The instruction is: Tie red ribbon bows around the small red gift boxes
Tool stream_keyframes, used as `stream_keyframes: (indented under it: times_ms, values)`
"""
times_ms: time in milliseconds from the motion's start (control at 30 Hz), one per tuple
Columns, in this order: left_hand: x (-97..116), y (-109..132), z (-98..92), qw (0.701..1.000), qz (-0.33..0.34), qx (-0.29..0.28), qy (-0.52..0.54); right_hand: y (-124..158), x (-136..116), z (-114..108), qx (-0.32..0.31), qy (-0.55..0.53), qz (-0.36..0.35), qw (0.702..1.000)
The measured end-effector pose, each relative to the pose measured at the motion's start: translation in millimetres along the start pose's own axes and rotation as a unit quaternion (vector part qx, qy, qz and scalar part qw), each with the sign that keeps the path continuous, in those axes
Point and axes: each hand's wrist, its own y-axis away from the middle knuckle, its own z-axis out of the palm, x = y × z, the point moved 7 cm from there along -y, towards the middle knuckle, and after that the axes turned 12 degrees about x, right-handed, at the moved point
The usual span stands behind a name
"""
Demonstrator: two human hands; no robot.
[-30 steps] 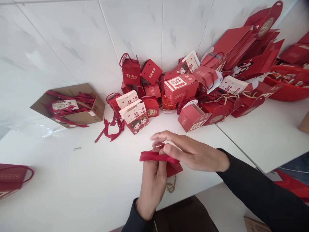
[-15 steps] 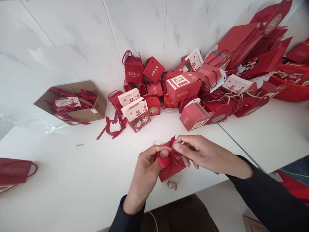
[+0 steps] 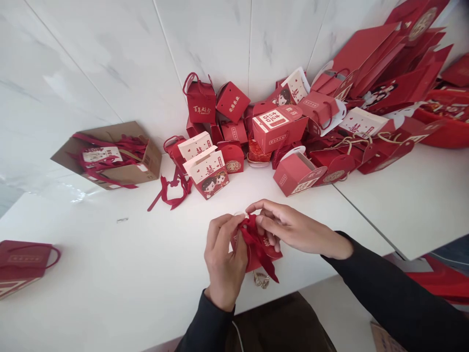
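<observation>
Near the table's front edge lies a small red box (image 3: 256,261) with a twisted cream-and-gold cord (image 3: 261,279) at its near side. A red ribbon (image 3: 258,244) is gathered on top of it, one tail hanging toward the front edge. My left hand (image 3: 225,256) is closed on the ribbon at the box's left side, thumb and fingers pinched together. From the right, my right hand (image 3: 284,225) reaches over the box, its fingers bent round the ribbon's upper part; the fingertips are partly hidden by the ribbon.
A cardboard box (image 3: 150,159) of red ribbons stands at the back left, with a loose ribbon (image 3: 176,200) beside it. Red gift boxes (image 3: 280,132) are piled along the wall. Another red box (image 3: 22,261) sits at the far left.
Both hands have shifted slightly left. The ribbon now drapes across the box with its tail pointing toward the front edge. My left hand has turned more upright around the ribbon.
</observation>
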Motion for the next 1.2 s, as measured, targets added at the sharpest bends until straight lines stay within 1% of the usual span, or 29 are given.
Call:
stream_keyframes:
  times_ms: [100,200,267,400,567,633,733,833,1000,1100,1200]
  values:
    - [-3,4,-1.1,1.000,-0.012,0.021,-0.002,0,6,2,-0.009,-0.017,0.016,1.000]
    - [-4,7,-0.9,0.999,-0.018,0.025,0.015,0,3,5,-0.028,-0.024,0.003,0.999]
    - [-5,8,0.5,0.999,-0.023,0.015,0.030,0,-1,7,-0.038,-0.032,-0.010,0.999]
    - [-6,9,0.7,0.997,-0.040,-0.001,0.060,-1,-4,6,-0.026,-0.067,-0.015,0.997]
    - [-7,13,-0.9,0.995,-0.045,-0.028,0.089,-2,-3,1,-0.011,-0.170,-0.004,0.985]
    - [-7,14,-1.1,0.992,-0.058,-0.042,0.100,-1,-1,1,-0.011,-0.205,0.015,0.979]
    - [-13,16,-1.9,0.986,-0.127,-0.051,0.098,-1,6,1,-0.010,-0.255,0.053,0.965]
    - [-18,19,-4.2,0.975,-0.200,-0.039,0.091,-1,11,2,-0.008,-0.293,0.073,0.953]
    - [-21,24,-3.1,0.955,-0.274,-0.026,0.114,-1,17,4,-0.005,-0.326,0.088,0.941]
    - [-26,27,-3.0,0.934,-0.334,0.004,0.128,0,20,5,0.001,-0.329,0.090,0.940]
    - [-33,30,-3.1,0.903,-0.401,0.046,0.146,0,22,4,0.002,-0.329,0.089,0.940]
